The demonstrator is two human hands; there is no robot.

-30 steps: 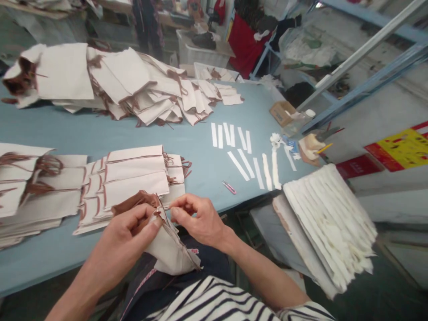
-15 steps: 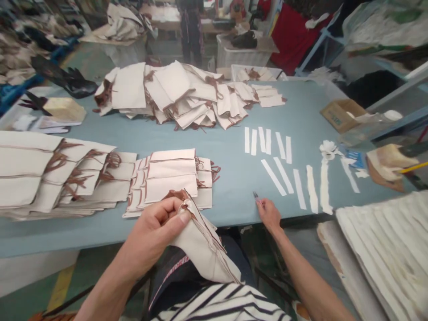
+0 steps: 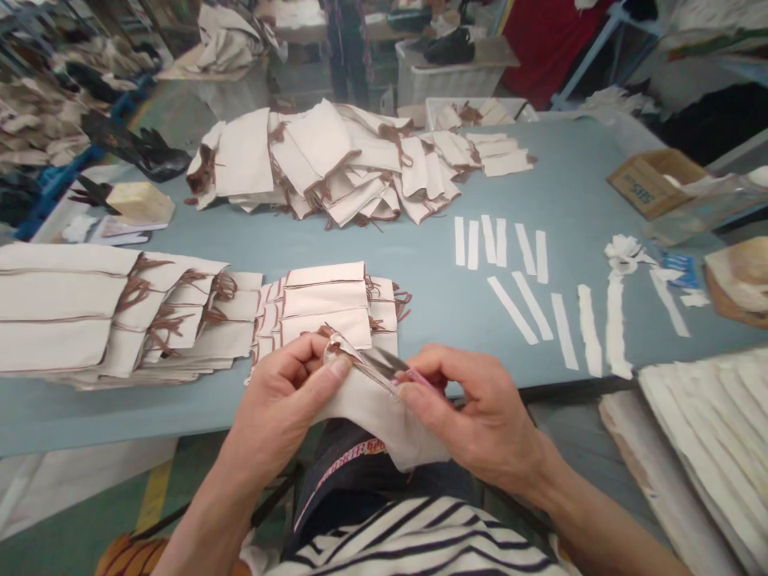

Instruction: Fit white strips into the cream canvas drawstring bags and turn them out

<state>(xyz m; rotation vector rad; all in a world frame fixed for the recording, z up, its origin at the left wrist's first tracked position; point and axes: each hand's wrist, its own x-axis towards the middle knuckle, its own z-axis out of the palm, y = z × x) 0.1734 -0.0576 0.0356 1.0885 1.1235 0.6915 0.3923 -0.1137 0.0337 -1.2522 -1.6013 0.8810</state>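
Observation:
My left hand (image 3: 300, 392) pinches the top corner of a cream cloth piece (image 3: 390, 432) with brown edging, which hangs down over my lap. Closed round small thread snips (image 3: 393, 362) with a purple handle, my right hand (image 3: 468, 408) is right beside the cloth. The dark blades lie along its upper edge and point toward my left fingers; whether they touch the cloth I cannot tell. Just behind my hands, a stack of cream pieces with brown trim (image 3: 327, 300) lies on the blue-grey table (image 3: 432, 296).
More cream pieces lie stacked at the left (image 3: 60, 304) and heaped at the back (image 3: 336, 160). White strips (image 3: 528, 304) are spread over the right side, near a cardboard box (image 3: 654, 180). A pile of whitish folded material (image 3: 714, 432) stands at the front right.
My right hand has moved left with the snips, from the table edge to the cloth. My left hand keeps its pinch. The view has shifted slightly.

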